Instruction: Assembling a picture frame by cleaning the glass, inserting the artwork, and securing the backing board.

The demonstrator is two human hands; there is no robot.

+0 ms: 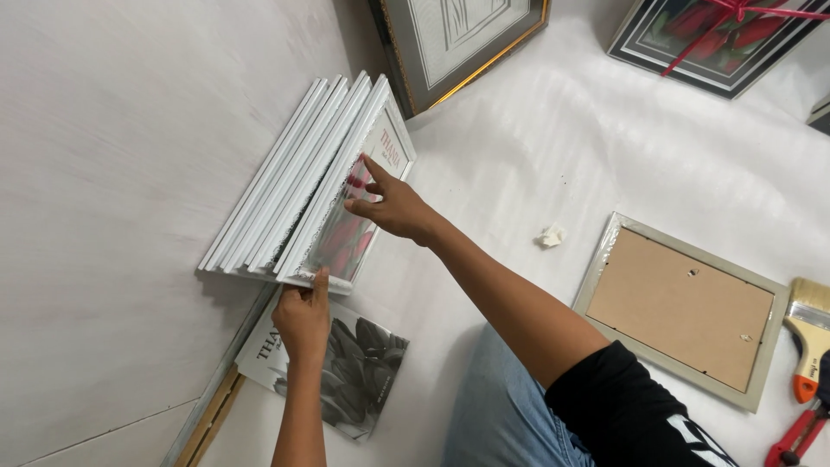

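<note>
A row of frames (290,186) leans against the wall (112,173), with a loose print (346,363) lying on the floor (553,147) before it. A face-down frame (683,307) lies further right, a paintbrush (810,333) just beside it.

A pale plastered wall (112,173) fills the view from 7 to 11 o'clock. A metal strip (220,380) with wooden edging runs along its base at 7 o'clock. The floor (553,147) is covered with white sheeting, slightly wrinkled, from 12 to 5 o'clock. Lighting is soft and even, with faint shadows near the wall.
</note>
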